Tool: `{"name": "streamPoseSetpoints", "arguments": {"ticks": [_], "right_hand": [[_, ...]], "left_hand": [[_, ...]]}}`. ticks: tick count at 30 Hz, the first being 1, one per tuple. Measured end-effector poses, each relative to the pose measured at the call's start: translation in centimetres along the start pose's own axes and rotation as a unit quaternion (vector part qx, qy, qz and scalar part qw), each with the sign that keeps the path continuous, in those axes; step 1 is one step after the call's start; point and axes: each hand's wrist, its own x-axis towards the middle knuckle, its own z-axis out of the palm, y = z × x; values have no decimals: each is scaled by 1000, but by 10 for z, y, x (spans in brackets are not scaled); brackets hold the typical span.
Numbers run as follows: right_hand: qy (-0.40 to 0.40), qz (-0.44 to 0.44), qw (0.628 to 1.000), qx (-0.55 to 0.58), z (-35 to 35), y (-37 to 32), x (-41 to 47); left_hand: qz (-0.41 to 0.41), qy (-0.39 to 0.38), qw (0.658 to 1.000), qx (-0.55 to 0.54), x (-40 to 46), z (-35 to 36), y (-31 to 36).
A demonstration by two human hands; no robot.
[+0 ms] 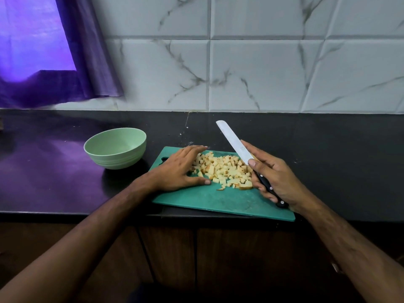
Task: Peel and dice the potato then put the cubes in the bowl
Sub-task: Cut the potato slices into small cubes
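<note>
A heap of pale diced potato cubes [225,170] lies in the middle of a teal cutting board [220,202]. My left hand [179,169] lies flat on the board against the heap's left side, fingers straight and thumb stretched along its near edge. My right hand [275,178] grips the black handle of a knife [235,141] at the heap's right side; the white blade points up and away to the left, lifted off the board. A light green bowl [115,147] stands empty on the counter, left of the board.
The black countertop [328,162] runs back to a marble-tiled wall. A purple curtain [87,62] hangs at the back left. The board's near right corner sits at the counter's front edge, above wooden cabinet doors [218,259].
</note>
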Motion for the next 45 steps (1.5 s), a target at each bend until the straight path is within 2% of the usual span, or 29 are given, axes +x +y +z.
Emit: {"name": "streamPoseSetpoints", "arguments": {"ticks": [6, 15, 19, 23, 26, 40, 45], "right_hand": [[-12, 3, 1000, 16, -6, 0, 4], [-8, 4, 999, 32, -8, 3, 5], [-10, 5, 1000, 29, -8, 3, 6], [-9, 4, 1000, 25, -8, 4, 5], [-9, 3, 1000, 26, -8, 4, 6], [-12, 9, 998, 60, -10, 6, 9], [42, 12, 985, 167, -13, 11, 9]], "left_hand": [[-14, -15, 998, -62, 18, 3, 8], [-14, -61, 994, -87, 17, 1, 25], [3, -27, 1000, -11, 28, 14, 33], [23, -8, 999, 20, 40, 21, 33], [8, -1, 1000, 29, 47, 21, 27], [19, -1, 999, 43, 54, 15, 13], [42, 77, 996, -3, 59, 8, 23]]}}
